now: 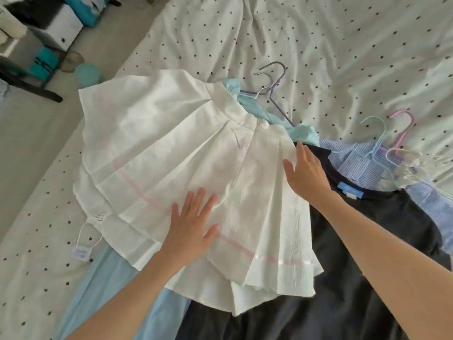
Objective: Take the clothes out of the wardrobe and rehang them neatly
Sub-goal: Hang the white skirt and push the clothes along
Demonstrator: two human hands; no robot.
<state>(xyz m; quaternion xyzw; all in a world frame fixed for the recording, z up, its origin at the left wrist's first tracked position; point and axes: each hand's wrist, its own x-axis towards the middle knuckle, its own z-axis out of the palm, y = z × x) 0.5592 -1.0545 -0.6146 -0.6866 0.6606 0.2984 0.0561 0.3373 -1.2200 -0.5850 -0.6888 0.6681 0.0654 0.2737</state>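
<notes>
A white pleated garment point(171, 153) with a faint pink stripe lies spread on the bed, a price tag point(82, 253) hanging from its left edge. My left hand point(193, 224) presses flat on its lower middle, fingers straight. My right hand point(305, 173) lies flat at its right edge, partly over a dark navy garment point(367, 253). A light blue garment point(257, 106) on a purple hanger point(277, 79) sticks out from under the white one. A blue striped shirt point(360, 158) lies to the right, with a light blue hanger point(375, 133) and a pink hanger point(402, 128).
The bed sheet point(318, 45) is white with black dots and wrinkled. Off the bed at upper left are the floor, boxes point(58, 25), a teal round object point(87, 73) and a black chair leg point(29, 87). Pale blue fabric point(103, 290) lies at the lower left.
</notes>
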